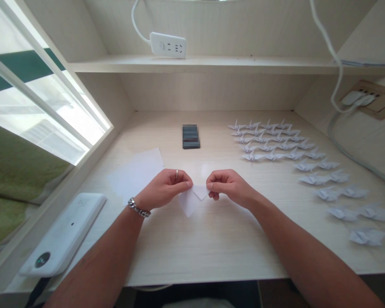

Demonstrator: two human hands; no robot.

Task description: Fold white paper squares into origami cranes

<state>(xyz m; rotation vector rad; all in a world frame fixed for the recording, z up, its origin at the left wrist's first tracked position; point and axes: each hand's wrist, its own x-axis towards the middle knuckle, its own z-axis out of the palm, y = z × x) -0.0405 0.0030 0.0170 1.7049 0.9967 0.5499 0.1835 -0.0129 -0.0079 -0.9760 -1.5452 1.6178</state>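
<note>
A partly folded piece of white paper (pixel 188 202) is held between my two hands, low over the middle of the desk. My left hand (pixel 167 185) pinches its upper left part between thumb and fingers. At the upper right corner my right hand (pixel 226 183) pinches the paper the same way. A small triangular flap shows between the thumbs, and a larger pointed part hangs to the lower left. Loose white paper sheets (pixel 136 171) lie flat just beyond my left hand. Folded paper cranes (pixel 277 156) stand in several rows to the right.
A dark, blurred-out block (pixel 191 137) lies at the desk's back middle. A white device (pixel 66 235) rests along the left edge by the window. Above is a shelf (pixel 211 65) with a power strip (pixel 168 45). Cables hang near the wall socket (pixel 370 100) at right.
</note>
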